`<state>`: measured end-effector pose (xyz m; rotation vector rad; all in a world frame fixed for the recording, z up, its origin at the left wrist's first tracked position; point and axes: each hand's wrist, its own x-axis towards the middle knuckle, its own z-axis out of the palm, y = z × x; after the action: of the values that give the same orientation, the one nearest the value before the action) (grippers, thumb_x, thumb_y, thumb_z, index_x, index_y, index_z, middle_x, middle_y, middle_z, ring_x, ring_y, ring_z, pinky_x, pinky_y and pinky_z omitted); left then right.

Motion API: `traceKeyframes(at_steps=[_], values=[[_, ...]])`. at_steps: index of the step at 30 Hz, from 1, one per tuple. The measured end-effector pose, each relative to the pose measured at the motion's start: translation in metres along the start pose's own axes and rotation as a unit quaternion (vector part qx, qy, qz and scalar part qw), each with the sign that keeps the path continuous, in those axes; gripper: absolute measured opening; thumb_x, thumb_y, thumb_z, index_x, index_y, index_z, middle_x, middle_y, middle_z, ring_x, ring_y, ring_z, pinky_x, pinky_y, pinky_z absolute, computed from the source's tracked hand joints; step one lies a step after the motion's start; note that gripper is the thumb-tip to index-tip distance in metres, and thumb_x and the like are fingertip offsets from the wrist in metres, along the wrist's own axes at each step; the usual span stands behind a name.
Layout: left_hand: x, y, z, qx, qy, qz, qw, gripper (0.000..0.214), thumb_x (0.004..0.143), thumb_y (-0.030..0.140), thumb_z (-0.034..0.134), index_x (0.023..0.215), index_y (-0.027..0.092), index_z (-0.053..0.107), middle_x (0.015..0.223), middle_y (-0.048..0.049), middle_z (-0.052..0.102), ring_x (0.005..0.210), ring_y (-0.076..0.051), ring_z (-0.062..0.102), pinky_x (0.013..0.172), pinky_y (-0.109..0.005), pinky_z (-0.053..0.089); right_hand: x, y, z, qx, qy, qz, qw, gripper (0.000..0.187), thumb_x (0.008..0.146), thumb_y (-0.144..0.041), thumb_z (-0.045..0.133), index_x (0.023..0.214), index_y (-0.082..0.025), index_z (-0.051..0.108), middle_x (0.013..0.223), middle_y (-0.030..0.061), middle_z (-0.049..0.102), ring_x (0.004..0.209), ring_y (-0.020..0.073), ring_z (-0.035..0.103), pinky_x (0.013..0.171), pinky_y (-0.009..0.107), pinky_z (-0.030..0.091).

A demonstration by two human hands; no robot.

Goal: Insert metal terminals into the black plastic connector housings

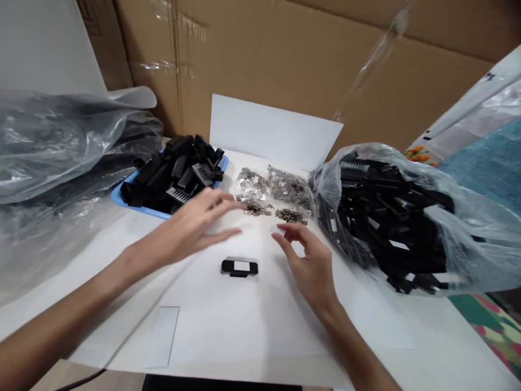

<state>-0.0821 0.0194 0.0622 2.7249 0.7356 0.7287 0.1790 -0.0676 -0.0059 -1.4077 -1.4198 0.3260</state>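
Observation:
A small black plastic piece with a white rectangle on top (228, 266) lies on the white work surface, between and below my hands, touched by neither. My left hand (199, 221) reaches over the surface, its fingers spread and slightly blurred, close to a small pile of flat metal pieces (255, 208). I see nothing held in it. Just below a second pile of metal pieces (291, 216) is my right hand (307, 258). Its thumb and index fingertips are near each other with a narrow gap, and no object shows between them.
A blue tray (118, 196) heaped with black plastic parts (179, 168) stands at back left. Clear bags of metal pieces (285, 184) lie behind the piles. On the right sits a large plastic bag of black parts (391, 222). Plastic sheeting (61, 146) covers the left side.

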Motion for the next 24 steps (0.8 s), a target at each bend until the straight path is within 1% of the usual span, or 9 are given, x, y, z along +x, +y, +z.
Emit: traceKeyframes(at_steps=[2,4,9,11,14,17,20,22,24], values=[[0.007,-0.010,-0.019,0.075,0.044,-0.017,0.996,0.037,0.111,0.034,0.047,0.139,0.019,0.065,0.129,-0.0147,0.067,0.122,-0.029,0.057,0.110,-0.047,0.047,-0.001,-0.001,0.001,-0.014,-0.005,-0.018,1.000,0.017,0.096,-0.037,0.076,0.106,-0.023,0.076,0.092,0.0038,0.077,0.080,0.0201,0.070,0.079,0.037,0.058],[0.015,-0.026,-0.034,0.138,0.043,-0.023,0.989,0.037,0.107,0.028,0.048,0.136,0.018,0.069,0.130,-0.0148,0.069,0.125,-0.032,0.055,0.113,-0.051,0.044,0.000,0.000,-0.001,-0.016,-0.008,-0.024,1.000,0.016,0.096,-0.036,0.077,0.105,-0.023,0.077,0.091,0.0036,0.078,0.079,0.0203,0.071,0.078,0.036,0.058],[0.032,-0.067,-0.052,0.173,-0.028,-0.010,0.985,0.034,0.102,0.038,0.056,0.122,0.021,0.078,0.135,-0.0141,0.070,0.128,-0.036,0.053,0.114,-0.054,0.041,0.003,0.002,-0.005,-0.016,-0.016,-0.030,0.999,0.015,0.094,-0.032,0.078,0.105,-0.022,0.077,0.092,0.0036,0.079,0.080,0.0200,0.072,0.079,0.036,0.059],[0.036,-0.070,-0.056,0.152,-0.039,-0.016,0.987,0.033,0.103,0.042,0.054,0.115,0.021,0.078,0.131,-0.0139,0.071,0.127,-0.035,0.054,0.114,-0.053,0.041,0.003,0.001,-0.005,-0.015,-0.018,-0.037,0.999,0.013,0.095,-0.031,0.077,0.104,-0.022,0.077,0.091,0.0031,0.077,0.080,0.0200,0.071,0.080,0.036,0.059],[0.039,-0.050,-0.059,0.086,0.026,-0.059,0.994,0.032,0.103,0.046,0.057,0.112,0.019,0.070,0.123,-0.0134,0.070,0.124,-0.033,0.058,0.113,-0.051,0.041,0.003,-0.002,-0.005,-0.017,-0.022,-0.046,0.999,0.009,0.096,-0.029,0.077,0.103,-0.022,0.077,0.088,0.0025,0.076,0.079,0.0198,0.070,0.080,0.037,0.060],[0.038,-0.014,-0.043,-0.138,0.066,-0.119,0.981,0.033,0.107,0.051,0.054,0.112,0.019,0.058,0.113,-0.0100,0.071,0.106,-0.024,0.065,0.101,-0.041,0.050,0.003,-0.008,-0.008,-0.008,-0.015,-0.067,0.998,0.009,0.095,-0.026,0.078,0.104,-0.024,0.077,0.092,0.0024,0.077,0.079,0.0194,0.070,0.079,0.037,0.060],[0.032,0.014,-0.007,-0.395,-0.059,-0.176,0.900,0.040,0.109,0.060,0.046,0.108,0.021,0.053,0.090,-0.0041,0.069,0.083,-0.019,0.067,0.078,-0.033,0.055,0.003,-0.015,-0.013,0.026,0.003,-0.110,0.994,0.013,0.095,-0.023,0.079,0.107,-0.028,0.077,0.102,0.0033,0.080,0.092,0.0226,0.073,0.083,0.039,0.060],[0.026,0.022,0.019,-0.475,-0.122,-0.221,0.843,0.047,0.106,0.068,0.045,0.105,0.021,0.051,0.078,0.0009,0.059,0.066,-0.016,0.060,0.060,-0.029,0.051,0.003,-0.020,-0.016,0.051,-0.008,-0.134,0.990,0.015,0.095,-0.023,0.080,0.108,-0.030,0.078,0.111,0.0038,0.082,0.104,0.0254,0.075,0.090,0.044,0.059],[0.020,0.023,0.038,-0.505,-0.168,-0.254,0.808,0.055,0.104,0.075,0.040,0.106,0.022,0.050,0.074,0.0032,0.052,0.056,-0.012,0.047,0.049,-0.025,0.039,0.002,-0.023,-0.016,0.063,-0.041,-0.148,0.986,0.017,0.094,-0.022,0.081,0.108,-0.032,0.079,0.114,0.0032,0.082,0.107,0.0262,0.075,0.096,0.047,0.057]])
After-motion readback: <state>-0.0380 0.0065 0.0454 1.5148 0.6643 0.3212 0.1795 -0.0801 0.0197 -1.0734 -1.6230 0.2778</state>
